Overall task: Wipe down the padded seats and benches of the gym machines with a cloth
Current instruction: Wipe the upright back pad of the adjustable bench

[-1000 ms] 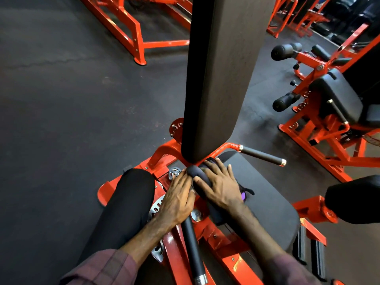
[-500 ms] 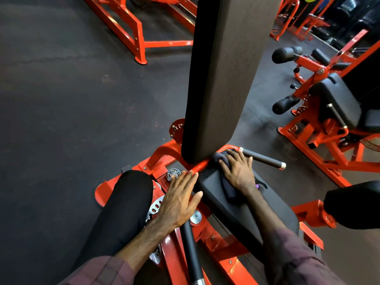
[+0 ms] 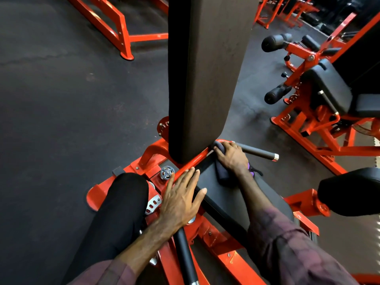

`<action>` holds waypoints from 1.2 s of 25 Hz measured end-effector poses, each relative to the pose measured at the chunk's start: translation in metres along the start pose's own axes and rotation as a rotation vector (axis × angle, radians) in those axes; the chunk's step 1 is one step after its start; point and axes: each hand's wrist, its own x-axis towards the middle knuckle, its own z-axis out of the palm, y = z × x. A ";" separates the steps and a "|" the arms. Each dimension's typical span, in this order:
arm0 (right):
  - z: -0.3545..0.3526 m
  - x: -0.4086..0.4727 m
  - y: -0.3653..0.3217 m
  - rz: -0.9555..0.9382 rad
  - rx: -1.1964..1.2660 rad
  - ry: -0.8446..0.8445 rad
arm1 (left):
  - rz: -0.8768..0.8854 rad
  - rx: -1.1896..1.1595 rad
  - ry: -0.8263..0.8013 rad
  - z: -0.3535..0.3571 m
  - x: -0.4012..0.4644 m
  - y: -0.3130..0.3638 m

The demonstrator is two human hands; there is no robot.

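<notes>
A black padded seat [image 3: 232, 194] sits on an orange machine frame, with a tall black back pad [image 3: 205, 75] rising above it. My right hand [image 3: 232, 157] presses a dark cloth [image 3: 223, 174] onto the far right corner of the seat, where the seat meets the back pad; its fingers curl over the cloth's front. My left hand [image 3: 182, 197] lies flat with straight fingers on the seat's left edge and the orange frame, holding nothing. Part of the cloth is hidden under my right hand.
A black grip handle [image 3: 259, 153] juts right beyond my right hand, and another handle [image 3: 186, 258] runs down under my left wrist. My black-trousered knee [image 3: 121, 204] is left of the seat. A second orange machine [image 3: 324, 93] stands right, another pad [image 3: 351, 190] near right.
My right hand slid the cloth from the seat's left corner rightward along the seat's far edge to the right corner. My left hand moved slightly up and spread onto the seat's left edge.
</notes>
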 end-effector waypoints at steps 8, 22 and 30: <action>-0.038 -0.053 0.090 0.249 0.238 -0.144 | -0.011 0.019 -0.051 -0.003 0.000 0.001; -0.035 -0.093 0.100 0.324 0.191 -0.057 | -0.015 -0.002 -0.092 -0.005 0.002 -0.001; -0.025 -0.165 0.146 0.553 0.345 0.109 | 0.001 0.012 -0.125 -0.004 0.000 -0.004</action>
